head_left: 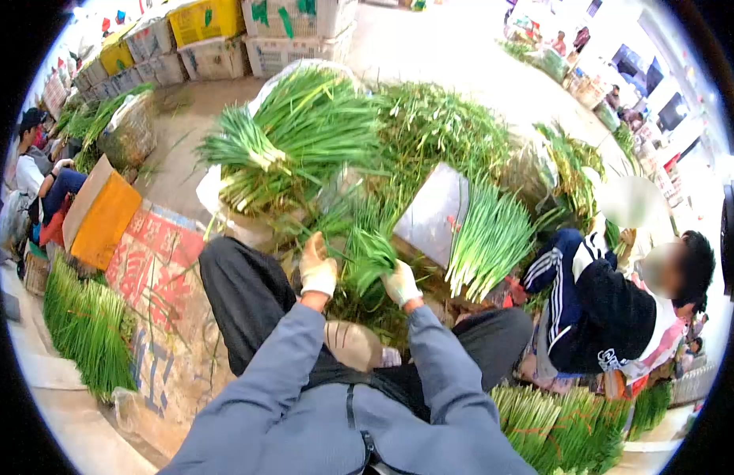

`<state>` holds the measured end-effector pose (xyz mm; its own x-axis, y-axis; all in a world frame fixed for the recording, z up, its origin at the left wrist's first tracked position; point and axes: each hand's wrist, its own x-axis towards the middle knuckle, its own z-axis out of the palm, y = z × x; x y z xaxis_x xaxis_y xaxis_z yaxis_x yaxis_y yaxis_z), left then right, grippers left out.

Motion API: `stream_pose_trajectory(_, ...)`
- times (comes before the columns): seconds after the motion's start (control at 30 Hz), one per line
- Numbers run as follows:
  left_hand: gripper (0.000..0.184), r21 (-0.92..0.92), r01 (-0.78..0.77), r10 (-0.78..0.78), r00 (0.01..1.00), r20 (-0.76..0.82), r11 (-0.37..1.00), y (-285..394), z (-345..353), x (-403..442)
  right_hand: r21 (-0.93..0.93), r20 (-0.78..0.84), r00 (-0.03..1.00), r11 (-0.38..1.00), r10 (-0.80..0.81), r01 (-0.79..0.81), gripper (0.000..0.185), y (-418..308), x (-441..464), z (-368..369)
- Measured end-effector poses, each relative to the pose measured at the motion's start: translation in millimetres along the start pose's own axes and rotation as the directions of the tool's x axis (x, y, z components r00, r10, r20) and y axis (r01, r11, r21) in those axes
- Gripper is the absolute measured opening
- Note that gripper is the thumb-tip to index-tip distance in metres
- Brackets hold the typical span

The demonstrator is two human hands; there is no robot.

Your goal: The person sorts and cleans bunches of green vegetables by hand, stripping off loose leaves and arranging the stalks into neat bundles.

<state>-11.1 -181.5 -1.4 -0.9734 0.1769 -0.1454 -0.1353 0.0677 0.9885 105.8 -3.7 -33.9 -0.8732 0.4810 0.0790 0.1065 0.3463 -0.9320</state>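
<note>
My right hand (400, 283), in a white glove, is closed around a bunch of green chives (372, 257) whose leaves bend over between my knees. My left hand (318, 267), also gloved, is to the left of that bunch, its fingers partly stretched and nothing visible in them. Some leaves just above it are blurred by motion. A large heap of long chives (311, 119) with pale stem ends lies in front of me. Right of the middle, a neat bundle of chives (490, 241) rests against a grey metal board (435, 214).
Loose leaves (442, 127) are piled beyond the board. A person (612, 309) in dark clothes sits close on my right, and another person (38, 166) sits at far left. Bundles of chives (86, 328) stand at left and more bundles (565, 427) at lower right. Crates (300, 47) are stacked behind.
</note>
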Motion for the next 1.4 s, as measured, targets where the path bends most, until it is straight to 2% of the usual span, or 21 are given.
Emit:
stream_pose_trajectory(0.03,0.067,-0.036,-0.092,0.096,0.984,0.149,0.995,9,-9,2,0.349,-0.132,0.991,0.936,-0.001,0.047,0.019,26,9,0)
stream_pose_trajectory(0.1,0.065,-0.181,-0.201,0.25,0.916,0.314,0.963,46,-13,-9,-0.007,0.05,0.998,0.999,-0.042,0.042,0.027,-54,0,-36)
stream_pose_trajectory(0.17,0.079,-0.074,-0.345,0.335,0.805,0.49,0.936,90,-6,-18,-0.008,0.071,0.997,0.999,0.037,-0.037,0.028,-115,-6,-56)
stream_pose_trajectory(0.23,0.1,0.041,-0.658,0.488,0.596,0.637,0.752,119,12,-34,0.424,0.107,0.98,0.884,0.167,-0.197,0.029,-156,-16,-61)
stream_pose_trajectory(0.27,0.108,-0.007,-0.613,0.435,0.552,0.712,0.79,106,23,-37,0.176,0.022,0.977,0.963,-0.21,0.203,0.029,-147,-11,-66)
stream_pose_trajectory(0.3,0.115,-0.05,-0.569,0.387,0.49,0.781,0.821,90,37,-39,0.489,-0.098,0.995,0.872,0.024,0.027,0.023,-180,-25,-60)
stream_pose_trajectory(0.33,0.116,0.015,-0.655,0.391,0.47,0.791,0.756,83,48,-47,0.435,-0.063,0.995,0.895,-0.077,0.097,0.016,-192,-26,-66)
stream_pose_trajectory(0.5,0.106,0.188,-0.761,0.291,0.447,0.846,0.621,-23,74,-35,0.496,-0.159,0.982,0.853,-0.098,0.166,0.024,-255,-27,-111)
stream_pose_trajectory(0.57,0.086,0.463,-0.598,-0.022,0.597,0.802,0.654,-47,71,-45,0.396,-0.174,0.982,0.907,-0.08,0.144,0.025,-264,-22,-132)
stream_pose_trajectory(0.6,0.066,0.345,-0.54,0.124,0.653,0.747,0.767,-78,75,-46,0.279,-0.28,0.948,0.933,-0.149,0.229,0.026,-249,-13,-136)
stream_pose_trajectory(0.63,0.053,0.322,-0.649,0.246,0.628,0.738,0.689,-76,77,-50,0.238,-0.342,0.922,0.933,-0.179,0.27,0.027,-238,-10,-138)
stream_pose_trajectory(0.67,0.048,0.37,-0.66,0.203,0.624,0.755,0.654,-81,75,-52,0.192,-0.402,0.891,0.933,-0.209,0.305,0.028,-227,-7,-139)
stream_pose_trajectory(0.7,0.041,0.587,-0.482,-0.123,0.696,0.707,0.65,-21,67,-64,0.274,-0.412,0.893,0.91,-0.18,0.31,0.03,-237,-4,-149)
stream_pose_trajectory(0.83,0.038,0.816,-0.323,-0.455,0.704,0.545,0.478,-110,56,-41,0.734,-0.268,0.944,0.594,-0.191,0.328,0.032,-301,-6,-213)
stream_pose_trajectory(0.87,0.042,0.846,-0.372,-0.555,0.639,0.532,0.383,-107,57,-39,0.684,-0.278,0.935,0.638,-0.22,0.354,0.034,-323,-9,-218)
stream_pose_trajectory(0.97,0.069,0.776,-0.512,-0.471,0.616,0.631,0.368,-94,58,-17,0.724,-0.236,0.948,0.613,-0.213,0.317,0.036,-319,-6,-229)
stream_pose_trajectory(1.03,0.081,0.767,-0.427,-0.284,0.752,0.595,0.479,-11,53,-3,0.635,-0.213,0.942,0.695,-0.261,0.336,0.041,-311,-15,-221)
stream_pose_trajectory(1.1,0.085,0.32,-0.183,-0.081,0.745,0.662,0.93,17,46,27,0.743,-0.016,0.905,0.601,-0.425,0.296,0.04,-285,-13,-222)
stream_pose_trajectory(1.17,0.089,0.006,-0.018,0.007,0.656,0.755,1.0,88,46,13,0.818,-0.001,0.904,0.519,-0.428,0.247,0.042,-268,-16,-216)
stream_pose_trajectory(1.33,0.091,0.016,-0.194,0.086,0.506,0.858,0.981,85,110,-21,0.876,0.066,0.801,0.42,-0.595,0.239,0.04,-260,-14,-187)
stream_pose_trajectory(1.4,0.078,-0.071,-0.101,0.103,0.358,0.928,0.992,120,114,-49,0.879,0.071,0.805,0.418,-0.589,0.228,0.041,-261,-16,-180)
